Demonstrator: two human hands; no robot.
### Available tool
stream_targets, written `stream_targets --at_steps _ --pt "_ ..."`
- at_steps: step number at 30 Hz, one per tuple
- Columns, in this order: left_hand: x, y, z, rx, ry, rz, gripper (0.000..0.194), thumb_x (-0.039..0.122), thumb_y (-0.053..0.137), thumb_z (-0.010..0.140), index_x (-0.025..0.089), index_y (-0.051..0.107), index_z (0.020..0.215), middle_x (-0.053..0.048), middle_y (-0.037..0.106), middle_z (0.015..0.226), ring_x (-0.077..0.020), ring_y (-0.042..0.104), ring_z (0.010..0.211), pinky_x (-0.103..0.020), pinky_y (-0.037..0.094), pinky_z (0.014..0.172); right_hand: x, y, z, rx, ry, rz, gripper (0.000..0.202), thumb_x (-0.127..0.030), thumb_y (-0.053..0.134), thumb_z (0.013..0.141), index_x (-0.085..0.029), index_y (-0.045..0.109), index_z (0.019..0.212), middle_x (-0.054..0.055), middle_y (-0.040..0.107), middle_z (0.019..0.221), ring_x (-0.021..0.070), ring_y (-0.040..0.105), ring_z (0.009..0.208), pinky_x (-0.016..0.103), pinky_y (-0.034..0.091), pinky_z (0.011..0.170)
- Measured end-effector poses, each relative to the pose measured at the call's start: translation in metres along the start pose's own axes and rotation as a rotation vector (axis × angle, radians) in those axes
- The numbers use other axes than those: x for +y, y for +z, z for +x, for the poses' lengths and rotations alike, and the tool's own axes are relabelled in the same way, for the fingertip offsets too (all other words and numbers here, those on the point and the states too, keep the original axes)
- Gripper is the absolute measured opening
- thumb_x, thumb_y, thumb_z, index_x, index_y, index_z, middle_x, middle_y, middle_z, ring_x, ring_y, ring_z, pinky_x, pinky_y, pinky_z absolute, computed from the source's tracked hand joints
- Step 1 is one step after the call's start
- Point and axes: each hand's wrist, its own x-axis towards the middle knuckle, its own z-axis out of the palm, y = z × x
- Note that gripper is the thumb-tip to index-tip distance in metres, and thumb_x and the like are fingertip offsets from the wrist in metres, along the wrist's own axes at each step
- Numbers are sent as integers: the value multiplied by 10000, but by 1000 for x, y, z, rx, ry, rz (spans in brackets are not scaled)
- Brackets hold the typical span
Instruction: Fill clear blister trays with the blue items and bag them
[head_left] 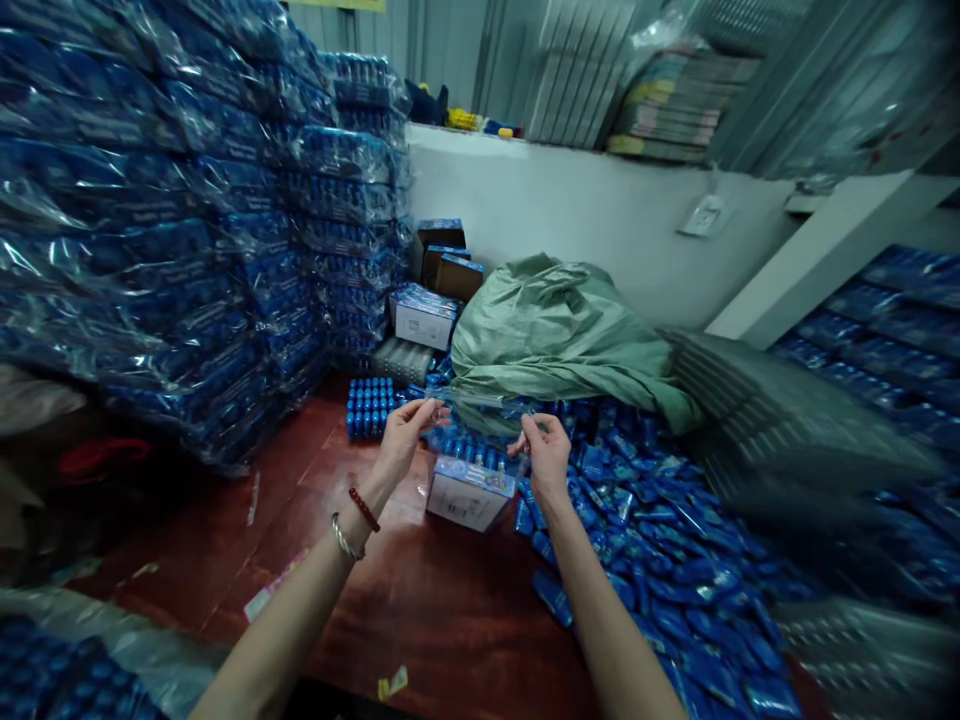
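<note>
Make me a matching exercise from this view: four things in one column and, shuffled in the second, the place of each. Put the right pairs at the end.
Things
1. Clear plastic film
2. Green cloth
3. Red beaded bracelet
4. Printed carton nearest the hands

Places
A. Around the left wrist
B. On the reddish-brown surface
C. Between the left hand and the right hand
D. Heaped in front of the white wall

Right pairs: 1-C, 2-D, 3-A, 4-B
</note>
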Motion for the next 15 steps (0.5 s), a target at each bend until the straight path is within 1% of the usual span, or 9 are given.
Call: stream_targets --at_steps 2,3,5,6,7,8,10,12,15 --pt "-2 5 1 14 28 -5 332 417 677 714 130 672 880 -67 710 869 -146 662 688 -312 517 742 -8 -1 1 80 -118 -148 298 -468 573 774 -207 460 861 -80 503 483 141 529 415 292 472 520" --pt "-2 7 1 21 43 -6 336 416 672 720 131 671 898 -69 710 882 -143 662 688 -307 516 741 -14 -1 0 150 -234 -256 292 -449 565 790 -196 481 910 -37 561 575 158 572 511 313 485 580" --pt "-2 11 1 29 73 -12 338 418 662 730 129 672 906 -73 711 893 -154 667 737 -309 513 768 -29 2 -6 265 -544 -517 280 -377 558 822 -183 521 1020 72 626 858 204 607 803 372 470 760" --pt "-1 14 0 28 88 -12 336 419 656 735 127 674 900 -74 712 894 -163 669 770 -315 511 787 -37 5 -9 261 -706 -652 263 -329 549 838 -191 539 1062 101 613 978 220 575 936 398 430 849" --pt "-1 16 0 21 102 -7 332 419 650 740 125 677 893 -75 712 892 -172 669 795 -322 509 804 -44 11 -12 195 -848 -780 243 -281 532 855 -208 556 1086 106 598 1050 226 533 1026 416 381 917" --pt "-1 18 0 13 117 -2 328 417 644 745 124 679 887 -74 713 888 -177 668 807 -328 507 814 -49 17 -15 84 -959 -890 235 -239 505 872 -228 571 1097 95 595 1075 223 504 1070 424 339 958" --pt "0 21 -1 11 147 11 311 406 639 749 126 684 876 -65 714 872 -176 665 806 -330 507 818 -57 33 -16 -163 -1085 -1042 269 -181 448 897 -260 584 1116 68 608 1074 203 482 1087 417 293 990" --pt "1 23 -2 24 176 37 294 393 642 743 131 689 868 -53 715 856 -172 659 801 -324 509 813 -60 48 -12 -313 -1117 -1123 301 -165 398 916 -253 576 1143 64 607 1097 198 463 1093 411 278 991" --pt "2 20 -2 36 226 138 282 391 630 742 137 698 841 -43 716 826 -175 650 792 -315 514 792 -61 62 -5 -410 -1123 -1207 293 -172 352 936 -200 581 1117 81 615 1048 207 456 1060 402 295 956"
